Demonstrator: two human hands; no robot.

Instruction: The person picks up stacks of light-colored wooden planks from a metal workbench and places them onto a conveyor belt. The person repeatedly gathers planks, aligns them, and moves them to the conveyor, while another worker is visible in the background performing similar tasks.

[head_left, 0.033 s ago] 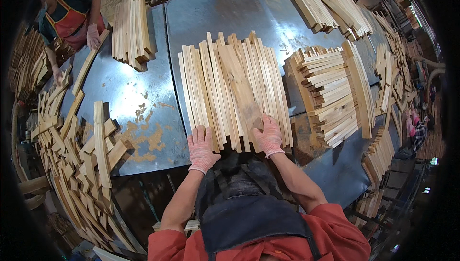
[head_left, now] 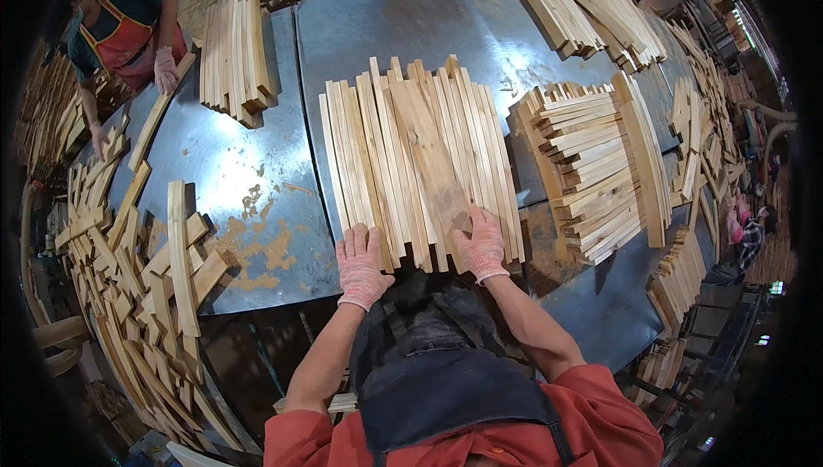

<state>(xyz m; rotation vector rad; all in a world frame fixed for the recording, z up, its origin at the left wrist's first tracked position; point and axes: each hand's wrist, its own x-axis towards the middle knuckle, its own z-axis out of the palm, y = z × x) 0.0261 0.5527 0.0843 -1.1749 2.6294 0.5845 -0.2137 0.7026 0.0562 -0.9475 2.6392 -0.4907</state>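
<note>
A row of pale wooden slats [head_left: 420, 158] lies side by side on the grey metal table [head_left: 257, 167], running away from the person, near ends roughly level at the table's front edge. Both gloved hands rest on those near ends — the left hand [head_left: 361, 263] flat with fingers spread on the left-most slats, the right hand [head_left: 481, 242] flat over slats toward the right of the row; neither is closed around anything.

Just right of the row sits a crosswise stack of slats [head_left: 591, 176] (laid several layers deep). A smaller bundle [head_left: 233, 60] lies well apart at the table's far left, and another pile [head_left: 566, 4] at the far right corner. Loose offcuts [head_left: 146, 296] heap along the left edge, where another person [head_left: 120, 26] in a red apron handles a strip.
</note>
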